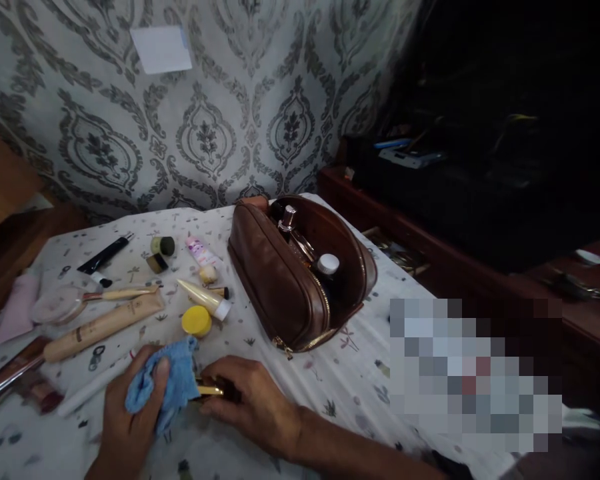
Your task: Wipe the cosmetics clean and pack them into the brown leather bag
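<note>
The left hand (123, 407) is clasping a blue cloth (177, 380), thumb pressed over it; the right hand (260, 400), fingers curled, is gripping and partly hiding a gold-trimmed item (211, 391) at the cloth's edge. A yellow tube (203, 298) and open brown bag (273, 273) are lying beyond.

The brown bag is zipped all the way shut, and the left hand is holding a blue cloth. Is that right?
Not quite: the brown bag isn't zipped shut. The head view shows it open, with a white cap visible inside. The left hand is indeed holding a blue cloth.
</note>
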Motion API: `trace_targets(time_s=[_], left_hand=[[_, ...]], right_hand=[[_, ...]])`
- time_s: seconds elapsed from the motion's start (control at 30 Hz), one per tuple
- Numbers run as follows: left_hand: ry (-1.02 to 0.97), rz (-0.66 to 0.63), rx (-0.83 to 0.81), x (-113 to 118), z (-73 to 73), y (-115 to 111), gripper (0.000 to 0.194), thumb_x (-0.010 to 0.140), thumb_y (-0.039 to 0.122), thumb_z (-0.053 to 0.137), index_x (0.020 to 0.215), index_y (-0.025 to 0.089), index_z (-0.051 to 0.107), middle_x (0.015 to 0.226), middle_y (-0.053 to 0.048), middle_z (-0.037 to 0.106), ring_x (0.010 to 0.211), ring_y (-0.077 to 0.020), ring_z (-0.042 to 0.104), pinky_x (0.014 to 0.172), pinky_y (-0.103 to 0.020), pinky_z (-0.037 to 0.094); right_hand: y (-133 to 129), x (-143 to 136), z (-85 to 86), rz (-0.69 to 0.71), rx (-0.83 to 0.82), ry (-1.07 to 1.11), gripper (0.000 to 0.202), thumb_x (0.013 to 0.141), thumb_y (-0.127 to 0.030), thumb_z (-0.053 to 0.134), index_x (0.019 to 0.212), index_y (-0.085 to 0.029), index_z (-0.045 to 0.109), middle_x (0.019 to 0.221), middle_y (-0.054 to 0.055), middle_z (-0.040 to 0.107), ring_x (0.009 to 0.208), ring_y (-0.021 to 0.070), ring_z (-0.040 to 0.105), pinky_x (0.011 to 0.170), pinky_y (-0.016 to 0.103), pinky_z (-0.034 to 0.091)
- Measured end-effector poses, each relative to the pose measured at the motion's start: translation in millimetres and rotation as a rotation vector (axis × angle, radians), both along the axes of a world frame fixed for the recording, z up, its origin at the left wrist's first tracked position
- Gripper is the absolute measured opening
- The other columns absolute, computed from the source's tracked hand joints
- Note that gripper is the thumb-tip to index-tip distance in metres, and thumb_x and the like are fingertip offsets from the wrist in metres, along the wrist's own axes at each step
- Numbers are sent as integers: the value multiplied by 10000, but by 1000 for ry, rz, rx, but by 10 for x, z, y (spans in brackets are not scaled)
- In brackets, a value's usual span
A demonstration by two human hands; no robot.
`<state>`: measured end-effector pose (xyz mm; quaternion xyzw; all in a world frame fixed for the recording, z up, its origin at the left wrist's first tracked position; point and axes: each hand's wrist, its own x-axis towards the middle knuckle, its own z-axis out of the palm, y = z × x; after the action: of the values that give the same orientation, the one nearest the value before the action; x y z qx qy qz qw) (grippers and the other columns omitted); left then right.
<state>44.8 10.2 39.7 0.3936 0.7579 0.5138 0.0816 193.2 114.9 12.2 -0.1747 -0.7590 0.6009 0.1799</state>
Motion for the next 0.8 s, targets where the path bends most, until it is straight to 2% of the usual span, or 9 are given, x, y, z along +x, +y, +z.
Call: trace_targets(time_s=[0.1,0.27,0.43,0.57,0.7,0.8], left_hand=[[-146,16,60,13,30,32,415,875,538,585,655,203,477,563,44,439,503,-109,437,472,-211,394],[-355,-61,120,72,53,72,433,864,595,584,708,196,524,599,40,447,542,-111,420,508,-218,392],[-312,-143,169,104,-38,61,472,905,640,476,826,197,615,721,-7,573,681,-162,521,667,-266,469],[-287,-316,141,131,-143,70,431,909,596,507,959,188,636,775,-9,600,716,-164,540,716,-273,472],[-319,-426,122,162,-150,103,373,859,488,638,1067,182,596,875,-13,612,801,-164,572,773,-266,474],[-262,-442,124,176,-121,111,277,885,433,616,991,178,596,870,-11,595,804,-155,565,775,-259,465]], right_hand=[[-9,0,4,22,24,-2,200,798,-196,739,992,-190,692,819,-17,616,696,115,522,683,211,415],[-11,-7,-18,15,48,12,164,815,-157,665,975,-190,646,781,-32,564,688,113,485,660,215,390],[-15,-28,-50,59,-36,101,167,884,-320,627,973,-182,599,766,-23,550,703,127,502,656,235,400],[-28,-30,-30,84,-127,192,291,926,-456,554,1050,-192,553,815,5,599,730,151,557,683,264,453],[-35,-22,0,42,-76,193,245,921,-425,568,1024,-206,539,879,11,628,722,139,571,688,254,465],[-38,-23,-8,27,-56,147,189,924,-379,554,991,-205,525,825,-3,616,696,131,571,664,242,456]])
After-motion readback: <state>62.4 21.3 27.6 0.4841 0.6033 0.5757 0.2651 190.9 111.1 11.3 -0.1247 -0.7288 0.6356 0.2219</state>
